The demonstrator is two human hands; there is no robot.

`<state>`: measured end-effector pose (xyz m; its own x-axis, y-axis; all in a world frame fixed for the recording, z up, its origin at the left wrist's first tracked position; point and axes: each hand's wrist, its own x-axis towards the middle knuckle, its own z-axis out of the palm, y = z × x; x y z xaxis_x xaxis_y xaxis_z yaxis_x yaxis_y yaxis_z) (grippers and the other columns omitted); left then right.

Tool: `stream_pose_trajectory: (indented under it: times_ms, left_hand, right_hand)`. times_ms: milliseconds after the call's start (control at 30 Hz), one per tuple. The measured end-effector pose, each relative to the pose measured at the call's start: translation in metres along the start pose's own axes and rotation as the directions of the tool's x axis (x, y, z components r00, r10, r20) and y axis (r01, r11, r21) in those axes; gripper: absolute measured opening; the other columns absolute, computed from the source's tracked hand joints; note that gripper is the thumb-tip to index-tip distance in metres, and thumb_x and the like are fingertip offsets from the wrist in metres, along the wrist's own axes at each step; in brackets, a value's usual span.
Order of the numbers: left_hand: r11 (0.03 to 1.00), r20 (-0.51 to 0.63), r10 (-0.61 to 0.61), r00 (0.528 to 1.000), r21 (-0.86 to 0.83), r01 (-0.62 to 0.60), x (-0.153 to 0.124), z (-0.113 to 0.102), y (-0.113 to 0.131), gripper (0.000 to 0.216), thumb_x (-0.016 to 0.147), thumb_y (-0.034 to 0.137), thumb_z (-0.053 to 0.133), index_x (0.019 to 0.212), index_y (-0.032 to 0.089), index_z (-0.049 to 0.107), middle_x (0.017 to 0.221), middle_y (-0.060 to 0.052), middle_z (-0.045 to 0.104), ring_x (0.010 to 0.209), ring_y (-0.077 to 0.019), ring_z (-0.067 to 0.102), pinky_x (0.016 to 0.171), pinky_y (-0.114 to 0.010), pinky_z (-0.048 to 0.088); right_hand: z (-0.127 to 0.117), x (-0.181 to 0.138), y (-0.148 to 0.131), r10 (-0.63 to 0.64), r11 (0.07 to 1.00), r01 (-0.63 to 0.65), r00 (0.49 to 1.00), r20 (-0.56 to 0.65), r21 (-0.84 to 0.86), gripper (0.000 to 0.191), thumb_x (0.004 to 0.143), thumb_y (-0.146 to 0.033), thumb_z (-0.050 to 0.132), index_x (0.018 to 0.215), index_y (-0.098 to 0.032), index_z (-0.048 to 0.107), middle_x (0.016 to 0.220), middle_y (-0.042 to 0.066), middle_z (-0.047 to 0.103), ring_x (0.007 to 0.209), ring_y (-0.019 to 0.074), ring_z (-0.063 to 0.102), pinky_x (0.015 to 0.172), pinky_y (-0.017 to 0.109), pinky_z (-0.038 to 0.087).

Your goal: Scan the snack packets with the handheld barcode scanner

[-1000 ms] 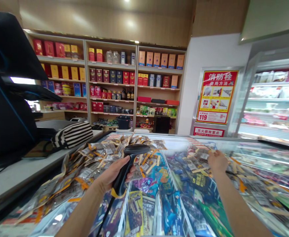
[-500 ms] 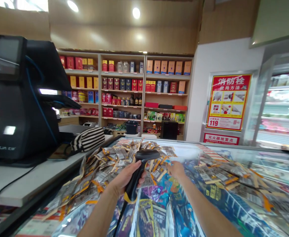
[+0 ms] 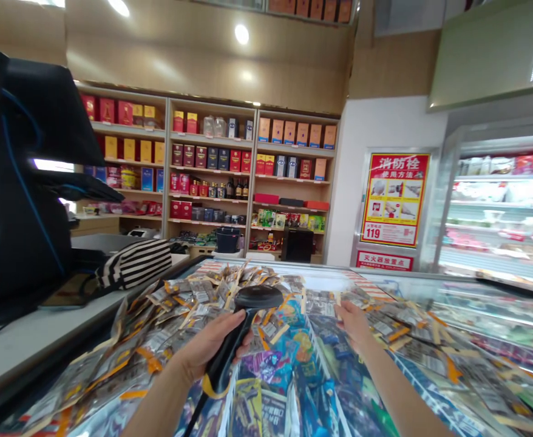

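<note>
My left hand (image 3: 212,343) is wrapped round the grip of a black barcode scanner (image 3: 243,328), whose head points away over a heap of small clear snack packets with orange ends (image 3: 189,297). The packets lie on the glass lid of a chest freezer (image 3: 321,282). My right hand (image 3: 353,321) reaches out to the right of the scanner, fingers pinched on one snack packet (image 3: 323,302) at the edge of a second scatter of packets (image 3: 412,334).
A black checkout terminal (image 3: 16,182) stands on a pale counter (image 3: 30,340) at left, with a striped pouch (image 3: 134,264) beside it. Shelves of boxed goods (image 3: 212,176) fill the back wall. A red fire notice (image 3: 394,197) and an open cooler (image 3: 498,206) are at right.
My right hand went from the right-hand packets toward the scanner, then moved a little right again and now pinches a packet. My left hand has kept hold of the scanner.
</note>
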<state>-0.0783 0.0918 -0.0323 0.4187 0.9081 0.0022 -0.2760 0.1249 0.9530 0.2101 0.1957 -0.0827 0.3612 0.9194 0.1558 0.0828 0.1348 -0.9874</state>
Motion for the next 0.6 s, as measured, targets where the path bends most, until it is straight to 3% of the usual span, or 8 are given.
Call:
stream_pose_trajectory:
  times_ms: [267, 433, 600]
  left_hand:
    - [0.995, 0.145, -0.06, 0.988, 0.085, 0.048, 0.0023, 0.0012, -0.0042, 0.028, 0.07, 0.041, 0.044, 0.082, 0.016, 0.049, 0.056, 0.002, 0.046, 0.044, -0.0061, 0.041, 0.04, -0.018, 0.028]
    - [0.993, 0.15, -0.042, 0.988, 0.119, 0.024, 0.0028, 0.0018, -0.0057, 0.029, 0.069, 0.042, 0.045, 0.073, 0.014, 0.049, 0.056, 0.002, 0.045, 0.043, -0.0054, 0.041, 0.038, -0.018, 0.028]
    - [0.986, 0.096, -0.024, 0.995, 0.165, 0.008, 0.0017, 0.0043, -0.0064, 0.029, 0.068, 0.042, 0.046, 0.079, 0.015, 0.046, 0.055, 0.003, 0.045, 0.043, -0.0058, 0.041, 0.038, -0.017, 0.027]
  right_hand:
    - [-0.0104, 0.0052, 0.0041, -0.006, 0.992, 0.006, 1.0, 0.001, 0.125, 0.024, 0.053, -0.033, 0.054, 0.074, -0.02, 0.054, 0.057, -0.004, 0.051, 0.056, 0.012, 0.047, 0.048, 0.021, 0.04]
    - [-0.0106, 0.0044, 0.0011, -0.012, 0.988, 0.013, 1.0, -0.006, 0.156, 0.025, 0.053, -0.032, 0.055, 0.074, -0.018, 0.054, 0.057, -0.003, 0.049, 0.054, 0.0108, 0.044, 0.048, 0.021, 0.039]
    - [-0.009, 0.003, 0.0013, -0.016, 0.986, 0.017, 1.0, -0.006, 0.166, 0.028, 0.052, -0.032, 0.055, 0.075, -0.017, 0.055, 0.056, -0.003, 0.049, 0.054, 0.0111, 0.044, 0.047, 0.021, 0.039]
